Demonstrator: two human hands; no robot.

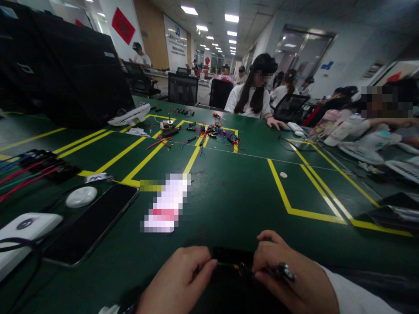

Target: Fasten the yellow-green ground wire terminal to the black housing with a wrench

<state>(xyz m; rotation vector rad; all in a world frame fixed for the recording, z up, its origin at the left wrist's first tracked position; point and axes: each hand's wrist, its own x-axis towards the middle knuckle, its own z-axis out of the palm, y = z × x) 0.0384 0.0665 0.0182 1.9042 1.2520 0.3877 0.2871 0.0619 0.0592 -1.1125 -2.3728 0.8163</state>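
Note:
Near the bottom edge of the head view, my left hand (pixel 183 277) is closed, thumb and forefinger pinching one end of a thin green wire (pixel 225 264). The wire runs right to a yellowish end beside a small dark part (pixel 242 268), close to the fingertips of my right hand (pixel 284 266). That hand is curled around a small dark piece with a shiny metallic end (pixel 287 272), which pokes out past the fingers; its kind is unclear. Beneath both hands lies a black surface or object (pixel 232 253), mostly in shadow.
Left of my hands lie a black phone (pixel 94 222), a white round disc (pixel 81 197), a white device (pixel 26 240) and black blocks with coloured wires (pixel 49 163). A blurred-out paper (pixel 168 203) lies ahead. Farther off are tangled wires (pixel 212 131) and a seated person (pixel 252 93).

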